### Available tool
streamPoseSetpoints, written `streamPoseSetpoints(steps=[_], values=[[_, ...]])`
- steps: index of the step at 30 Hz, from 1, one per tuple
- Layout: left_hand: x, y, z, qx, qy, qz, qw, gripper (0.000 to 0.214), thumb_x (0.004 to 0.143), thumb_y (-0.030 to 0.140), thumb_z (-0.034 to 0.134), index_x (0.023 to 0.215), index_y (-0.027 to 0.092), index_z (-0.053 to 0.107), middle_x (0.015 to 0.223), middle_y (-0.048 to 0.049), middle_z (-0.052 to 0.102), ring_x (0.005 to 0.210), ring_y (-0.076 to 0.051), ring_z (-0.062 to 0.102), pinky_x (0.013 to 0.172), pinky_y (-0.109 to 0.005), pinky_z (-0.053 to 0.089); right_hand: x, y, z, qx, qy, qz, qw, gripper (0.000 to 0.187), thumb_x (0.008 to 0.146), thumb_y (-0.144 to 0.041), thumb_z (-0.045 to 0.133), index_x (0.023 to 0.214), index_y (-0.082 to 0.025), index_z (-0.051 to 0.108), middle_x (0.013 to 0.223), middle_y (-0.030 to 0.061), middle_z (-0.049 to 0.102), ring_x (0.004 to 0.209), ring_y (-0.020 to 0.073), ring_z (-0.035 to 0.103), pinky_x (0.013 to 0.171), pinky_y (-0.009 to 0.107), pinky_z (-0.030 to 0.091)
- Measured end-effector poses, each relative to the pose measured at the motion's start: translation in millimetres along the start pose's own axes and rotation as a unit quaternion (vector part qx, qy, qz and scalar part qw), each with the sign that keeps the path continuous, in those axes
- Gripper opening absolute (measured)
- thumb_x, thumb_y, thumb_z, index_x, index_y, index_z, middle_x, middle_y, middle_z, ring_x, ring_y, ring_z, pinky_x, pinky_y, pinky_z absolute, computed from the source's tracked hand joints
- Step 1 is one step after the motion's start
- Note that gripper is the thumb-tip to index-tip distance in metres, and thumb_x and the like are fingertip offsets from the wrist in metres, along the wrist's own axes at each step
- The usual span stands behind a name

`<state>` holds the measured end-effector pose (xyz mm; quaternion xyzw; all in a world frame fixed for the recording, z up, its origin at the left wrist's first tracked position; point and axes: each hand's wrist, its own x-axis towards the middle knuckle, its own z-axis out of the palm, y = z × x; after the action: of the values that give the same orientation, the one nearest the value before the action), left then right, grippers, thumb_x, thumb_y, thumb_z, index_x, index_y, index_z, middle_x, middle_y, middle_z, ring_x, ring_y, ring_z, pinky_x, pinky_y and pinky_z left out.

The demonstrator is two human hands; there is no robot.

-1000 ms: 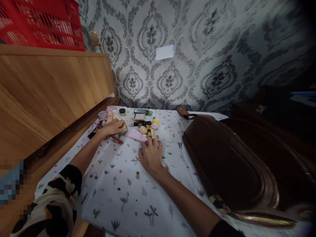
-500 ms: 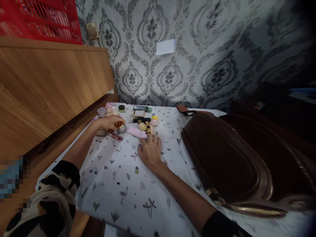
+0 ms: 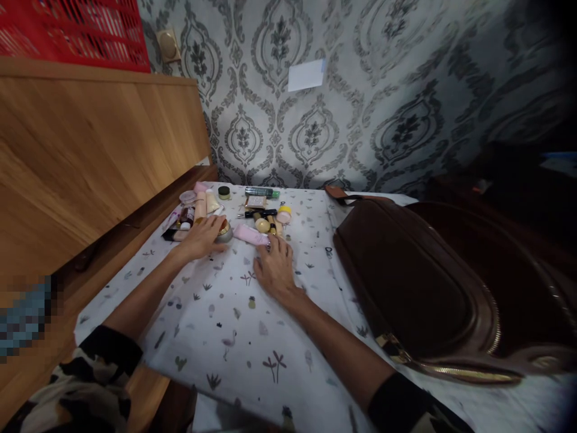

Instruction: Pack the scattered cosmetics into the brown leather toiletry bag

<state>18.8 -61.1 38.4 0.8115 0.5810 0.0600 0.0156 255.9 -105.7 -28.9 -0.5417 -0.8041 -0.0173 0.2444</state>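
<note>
My left hand (image 3: 204,238) lies palm down over the left group of cosmetics, fingers stretched and thumb apart. Its fingertips are at a grey jar with a gold rim (image 3: 224,233); whether they press on it I cannot tell. My right hand (image 3: 274,264) rests on the patterned cloth, fingers spread, the tips by the end of a pink tube (image 3: 249,234). Behind the tube lie a round cream-coloured item (image 3: 262,225), a black slim tube (image 3: 258,213) and a yellow-lidded jar (image 3: 283,214). Left of these are a cream tube (image 3: 211,202) and a small brown bottle (image 3: 186,217).
A large brown leather bag (image 3: 406,276) lies on the right side of the cloth (image 3: 243,361). Along the left runs a wooden cabinet (image 3: 99,132) with a red plastic basket (image 3: 90,36) on top. Patterned wallpaper (image 3: 311,132) rises behind. A dark-lidded jar (image 3: 224,192) sits farther back.
My left hand has come slightly nearer and flattened, its thumb now out to the side. The reddish tube that lay below it no longer shows. My right hand has barely moved.
</note>
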Motion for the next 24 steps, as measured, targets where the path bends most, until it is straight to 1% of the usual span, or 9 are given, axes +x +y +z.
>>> streamPoseSetpoints(steps=[3, 5, 9, 12, 15, 17, 19, 21, 24], values=[[-6, -8, -1.5, 0.002, -0.004, 0.04, 0.999, 0.067, 0.082, 0.017, 0.059, 0.146, 0.022, 0.039, 0.151, -0.0145, 0.047, 0.139, -0.033, 0.045, 0.112, -0.046, 0.037, 0, 1, 2, 0.008, 0.005, -0.001, 1.0, 0.029, 0.091, -0.024, 0.058, 0.115, -0.011, 0.069, 0.147, 0.0246, 0.047, 0.138, 0.0371, 0.036, 0.111, 0.054, 0.032], [-7, -14, -7.9, 0.01, -0.027, 0.057, 0.998, 0.067, 0.082, 0.012, 0.055, 0.145, 0.024, 0.039, 0.153, -0.0122, 0.046, 0.143, -0.031, 0.041, 0.114, -0.046, 0.035, 0, 1, 3, 0.011, 0.01, -0.004, 1.0, 0.03, 0.091, -0.024, 0.057, 0.115, -0.011, 0.068, 0.146, 0.0245, 0.047, 0.138, 0.0369, 0.036, 0.11, 0.054, 0.032], [-4, -11, -9.7, 0.016, -0.051, 0.023, 0.998, 0.073, 0.086, 0.032, 0.062, 0.15, 0.021, 0.03, 0.158, -0.0165, 0.039, 0.145, -0.034, 0.037, 0.114, -0.049, 0.034, 0, 2, 4, 0.014, 0.011, -0.015, 1.0, 0.031, 0.091, -0.024, 0.055, 0.117, -0.01, 0.068, 0.148, 0.0239, 0.046, 0.138, 0.0361, 0.035, 0.111, 0.053, 0.033], [2, 2, 2.2, -0.003, 0.018, -0.031, 0.999, 0.062, 0.093, 0.049, 0.055, 0.142, 0.014, 0.04, 0.145, -0.0211, 0.048, 0.137, -0.038, 0.043, 0.111, -0.052, 0.036, 0, 2, 4, 0.016, -0.002, -0.02, 1.0, 0.033, 0.092, -0.023, 0.054, 0.119, -0.009, 0.067, 0.149, 0.0233, 0.045, 0.139, 0.0356, 0.034, 0.112, 0.052, 0.032], [9, 9, 7.3, -0.033, 0.068, -0.031, 0.997, 0.039, 0.093, 0.043, 0.053, 0.12, 0.014, 0.056, 0.127, -0.0177, 0.055, 0.125, -0.036, 0.05, 0.108, -0.052, 0.038, 0, 2, 4, 0.02, -0.005, -0.021, 1.0, 0.034, 0.092, -0.023, 0.053, 0.121, -0.009, 0.067, 0.148, 0.0234, 0.045, 0.138, 0.0358, 0.035, 0.113, 0.051, 0.032], [11, 7, 1.0, -0.056, 0.052, 0.007, 0.997, 0.03, 0.087, 0.036, 0.061, 0.112, 0.018, 0.059, 0.118, -0.0114, 0.058, 0.117, -0.031, 0.054, 0.105, -0.046, 0.043, 0, 2, 4, 0.024, -0.003, -0.02, 1.0, 0.034, 0.092, -0.023, 0.054, 0.121, -0.009, 0.067, 0.148, 0.0235, 0.046, 0.138, 0.0358, 0.035, 0.112, 0.052, 0.032], [10, 2, -8.9, -0.109, -0.006, 0.074, 0.991, 0.033, 0.083, 0.034, 0.065, 0.112, 0.021, 0.061, 0.114, -0.0062, 0.061, 0.111, -0.026, 0.057, 0.102, -0.039, 0.046, 0, 2, 4, 0.028, -0.002, -0.016, 0.999, 0.034, 0.091, -0.022, 0.055, 0.12, -0.009, 0.067, 0.148, 0.0236, 0.046, 0.138, 0.036, 0.035, 0.112, 0.052, 0.033], [5, 0, -14.6, -0.201, -0.061, 0.129, 0.969, 0.043, 0.083, 0.04, 0.066, 0.122, 0.023, 0.059, 0.125, -0.005, 0.06, 0.116, -0.024, 0.057, 0.102, -0.036, 0.045, 1, 2, 4, 0.03, -0.002, -0.012, 0.999, 0.034, 0.091, -0.021, 0.055, 0.12, -0.009, 0.067, 0.149, 0.0236, 0.045, 0.139, 0.0361, 0.035, 0.112, 0.052, 0.032], [-4, 7, -4.3, -0.301, -0.043, 0.091, 0.948, 0.063, 0.088, 0.052, 0.061, 0.143, 0.025, 0.045, 0.146, -0.0077, 0.048, 0.131, -0.026, 0.05, 0.108, -0.037, 0.041, 2, 1, 4, 0.036, 0.007, -0.012, 0.999, 0.033, 0.091, -0.019, 0.053, 0.12, -0.01, 0.067, 0.15, 0.0228, 0.045, 0.139, 0.0354, 0.034, 0.113, 0.052, 0.032]])
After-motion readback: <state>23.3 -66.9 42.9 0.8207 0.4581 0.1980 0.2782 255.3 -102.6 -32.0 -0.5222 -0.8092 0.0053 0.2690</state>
